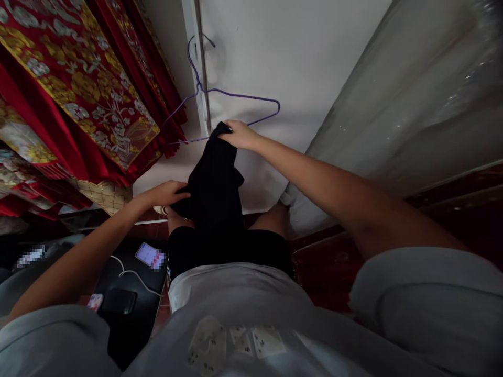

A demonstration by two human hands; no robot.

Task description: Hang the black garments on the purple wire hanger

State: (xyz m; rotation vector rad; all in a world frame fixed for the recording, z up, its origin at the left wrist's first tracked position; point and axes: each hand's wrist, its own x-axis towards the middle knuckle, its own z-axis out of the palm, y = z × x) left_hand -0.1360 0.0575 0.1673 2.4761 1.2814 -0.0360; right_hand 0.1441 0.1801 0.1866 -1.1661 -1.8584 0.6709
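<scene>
A black garment [216, 178] hangs folded over the bottom bar of a purple hanger [243, 96], or just in front of it; I cannot tell which. My right hand [239, 135] pinches the top of the cloth close to that bar. Lower down on the left, my left hand [171, 193] is at the garment's edge, its thumb and fingers closed on the fabric. The cloth's lower end merges with my black shorts [231, 248], so its outline there is lost. The hanger's hook sits by a pale upright post.
Red embroidered drapery [78, 78] hangs at the left. Grey plastic sheeting [396, 120] covers something on the right. A black bench [141, 285] at lower left bears a lit phone [150, 255], a white cable [135, 273] and a dark case [119, 301].
</scene>
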